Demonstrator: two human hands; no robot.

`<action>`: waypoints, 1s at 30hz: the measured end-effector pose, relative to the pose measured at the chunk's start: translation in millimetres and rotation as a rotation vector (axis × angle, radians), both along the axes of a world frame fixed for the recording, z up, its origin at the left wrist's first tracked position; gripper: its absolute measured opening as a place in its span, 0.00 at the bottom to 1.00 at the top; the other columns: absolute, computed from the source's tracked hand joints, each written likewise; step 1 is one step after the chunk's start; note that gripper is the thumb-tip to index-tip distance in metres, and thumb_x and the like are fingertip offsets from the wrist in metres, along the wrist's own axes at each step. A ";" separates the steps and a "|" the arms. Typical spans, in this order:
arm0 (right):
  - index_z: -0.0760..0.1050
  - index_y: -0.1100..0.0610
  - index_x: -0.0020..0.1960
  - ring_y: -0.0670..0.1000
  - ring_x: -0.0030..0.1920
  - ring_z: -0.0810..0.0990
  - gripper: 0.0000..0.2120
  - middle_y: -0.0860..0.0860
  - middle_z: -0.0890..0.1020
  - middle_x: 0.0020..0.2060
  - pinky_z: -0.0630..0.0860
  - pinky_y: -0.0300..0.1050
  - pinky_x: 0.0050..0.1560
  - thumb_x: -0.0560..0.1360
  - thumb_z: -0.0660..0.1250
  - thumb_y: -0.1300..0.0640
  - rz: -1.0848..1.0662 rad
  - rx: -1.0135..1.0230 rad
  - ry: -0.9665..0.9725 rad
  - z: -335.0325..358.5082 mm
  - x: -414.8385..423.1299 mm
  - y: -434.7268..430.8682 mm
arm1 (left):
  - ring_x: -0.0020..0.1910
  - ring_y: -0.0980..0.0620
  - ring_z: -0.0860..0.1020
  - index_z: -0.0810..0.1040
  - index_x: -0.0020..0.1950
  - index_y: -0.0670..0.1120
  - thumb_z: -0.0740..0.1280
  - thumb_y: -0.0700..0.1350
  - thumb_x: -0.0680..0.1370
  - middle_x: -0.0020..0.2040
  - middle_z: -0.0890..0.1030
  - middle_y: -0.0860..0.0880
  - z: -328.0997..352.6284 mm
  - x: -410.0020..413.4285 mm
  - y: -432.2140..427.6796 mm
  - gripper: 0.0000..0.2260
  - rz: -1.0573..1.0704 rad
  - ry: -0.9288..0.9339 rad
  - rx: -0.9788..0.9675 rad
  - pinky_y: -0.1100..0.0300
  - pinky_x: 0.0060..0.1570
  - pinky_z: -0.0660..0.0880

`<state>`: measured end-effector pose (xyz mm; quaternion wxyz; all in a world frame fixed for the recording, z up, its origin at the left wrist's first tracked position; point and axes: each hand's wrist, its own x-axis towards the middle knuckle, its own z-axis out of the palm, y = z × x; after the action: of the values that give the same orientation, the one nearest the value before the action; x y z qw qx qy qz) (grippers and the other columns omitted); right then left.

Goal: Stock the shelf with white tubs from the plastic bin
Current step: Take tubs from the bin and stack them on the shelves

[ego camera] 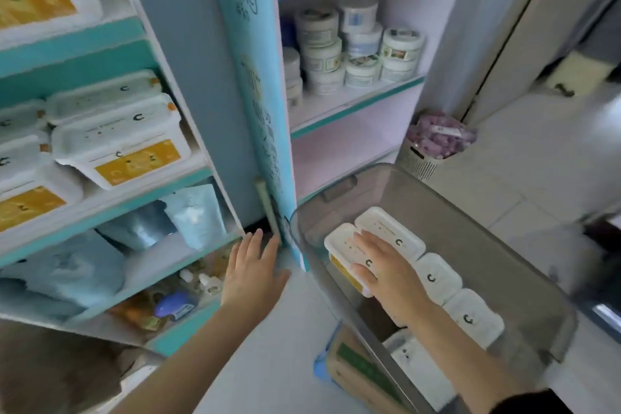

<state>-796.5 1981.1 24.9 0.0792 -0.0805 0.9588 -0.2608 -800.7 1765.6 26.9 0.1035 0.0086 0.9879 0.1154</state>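
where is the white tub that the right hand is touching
The white tub sits lower right in the head view, at the far left end of the plastic bin, under the right hand, with a second tub just beyond it.

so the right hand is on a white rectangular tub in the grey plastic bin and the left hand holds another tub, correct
No: in the head view the left hand is open and holds nothing. The right hand is on a white rectangular tub in the grey plastic bin.
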 end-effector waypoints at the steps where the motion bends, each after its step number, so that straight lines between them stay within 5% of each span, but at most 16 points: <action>1: 0.57 0.54 0.72 0.51 0.71 0.63 0.24 0.51 0.64 0.71 0.62 0.42 0.67 0.78 0.58 0.53 -0.025 0.007 -0.024 -6.4 7.6 18.4 | 0.77 0.47 0.48 0.51 0.76 0.50 0.55 0.55 0.79 0.78 0.50 0.46 -2.7 1.5 18.9 0.28 -0.026 -0.014 0.005 0.52 0.76 0.45; 13: 0.54 0.51 0.74 0.48 0.71 0.62 0.25 0.49 0.62 0.73 0.62 0.42 0.69 0.79 0.57 0.51 -0.156 -0.011 -0.236 -62.2 44.5 160.8 | 0.77 0.48 0.48 0.52 0.76 0.51 0.58 0.55 0.79 0.78 0.51 0.49 -40.3 7.6 180.3 0.28 -0.067 -0.174 0.069 0.52 0.75 0.48; 30: 0.57 0.53 0.73 0.48 0.71 0.64 0.23 0.49 0.65 0.72 0.62 0.43 0.70 0.79 0.56 0.52 -0.099 0.009 -0.354 -98.4 -35.7 173.4 | 0.69 0.41 0.65 0.56 0.73 0.41 0.61 0.44 0.78 0.71 0.64 0.41 -114.2 -48.7 208.1 0.26 0.498 -0.470 0.452 0.48 0.67 0.67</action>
<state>-832.1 2154.5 -73.5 0.2340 0.0145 0.9338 -0.2703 -849.4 1973.7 -87.3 0.2909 -0.2350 0.8589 0.3500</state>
